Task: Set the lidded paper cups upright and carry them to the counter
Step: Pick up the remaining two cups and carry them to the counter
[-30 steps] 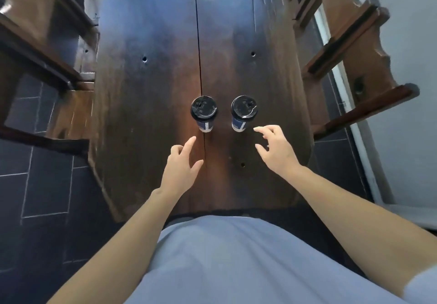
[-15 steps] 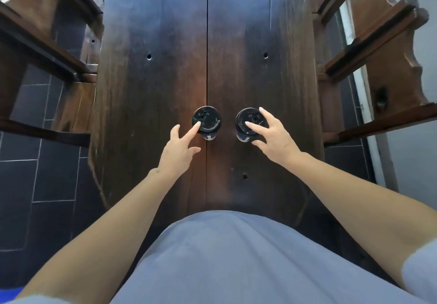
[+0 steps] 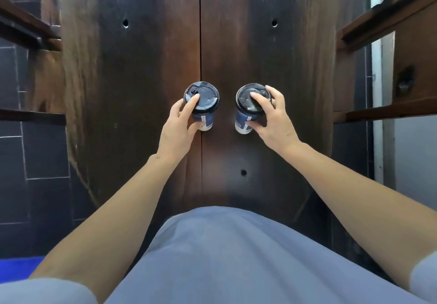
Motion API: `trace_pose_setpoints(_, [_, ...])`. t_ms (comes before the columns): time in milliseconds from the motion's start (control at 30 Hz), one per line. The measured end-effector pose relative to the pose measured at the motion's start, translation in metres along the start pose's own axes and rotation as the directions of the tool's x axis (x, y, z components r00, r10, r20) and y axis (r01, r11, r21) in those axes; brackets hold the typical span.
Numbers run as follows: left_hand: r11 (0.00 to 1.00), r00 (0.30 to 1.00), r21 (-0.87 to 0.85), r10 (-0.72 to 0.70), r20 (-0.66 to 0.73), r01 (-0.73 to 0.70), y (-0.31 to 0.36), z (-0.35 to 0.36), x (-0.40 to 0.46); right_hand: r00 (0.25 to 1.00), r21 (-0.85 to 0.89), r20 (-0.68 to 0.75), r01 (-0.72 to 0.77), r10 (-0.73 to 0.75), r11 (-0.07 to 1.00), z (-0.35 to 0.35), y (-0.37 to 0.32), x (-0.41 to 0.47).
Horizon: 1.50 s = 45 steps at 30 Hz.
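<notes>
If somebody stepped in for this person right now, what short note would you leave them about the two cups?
Left hand: grips the left paper cup, forefinger on its black lid.
Right hand: grips the right paper cup, fingers over the lid, thumb on the side.
Both cups stand upright, lids on, side by side but apart on the dark wooden table.
Done: cups upright.
Left: lift both and carry them to the counter, which is not in view.
</notes>
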<state>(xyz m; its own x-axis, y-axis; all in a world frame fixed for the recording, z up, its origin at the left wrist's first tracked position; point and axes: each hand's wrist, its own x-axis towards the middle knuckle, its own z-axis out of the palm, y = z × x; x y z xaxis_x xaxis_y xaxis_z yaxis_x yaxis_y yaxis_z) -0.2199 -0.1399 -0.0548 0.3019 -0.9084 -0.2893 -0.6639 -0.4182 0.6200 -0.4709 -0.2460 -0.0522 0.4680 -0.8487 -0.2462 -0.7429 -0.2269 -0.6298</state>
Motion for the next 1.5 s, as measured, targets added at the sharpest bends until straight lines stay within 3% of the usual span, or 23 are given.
trace_pose_setpoints(333, [0.957, 0.996, -0.28, -0.087, -0.022, 0.077, -0.001, 0.011, 0.053, 0.996, 0.132, 0.016, -0.093, 0.092, 0.987, 0.008, 0.001, 0.042])
trace_pose_setpoints(600, [0.913, 0.998, -0.402, -0.056, 0.042, 0.069, 0.015, 0.011, 0.068, 0.988, 0.296, 0.054, -0.152, 0.142, 0.943, 0.004, -0.014, 0.059])
trace_pose_setpoints(867, [0.837, 0.999, -0.546, -0.028, 0.019, 0.034, 0.045, -0.037, 0.036, 0.994, 0.426, 0.11, -0.03, -0.019, 0.904, -0.035, -0.045, 0.043])
trace_pose_setpoints(1100, [0.706, 0.999, -0.708, 0.004, 0.043, 0.028, 0.081, -0.081, -0.011, 0.982, 0.493, 0.142, 0.04, -0.126, 0.869, -0.078, -0.074, 0.008])
trace_pose_setpoints(1500, [0.725, 0.986, -0.675, 0.042, -0.159, -0.14, 0.119, -0.106, -0.098, 0.951, 0.547, 0.036, 0.238, -0.306, 0.803, -0.101, -0.113, -0.049])
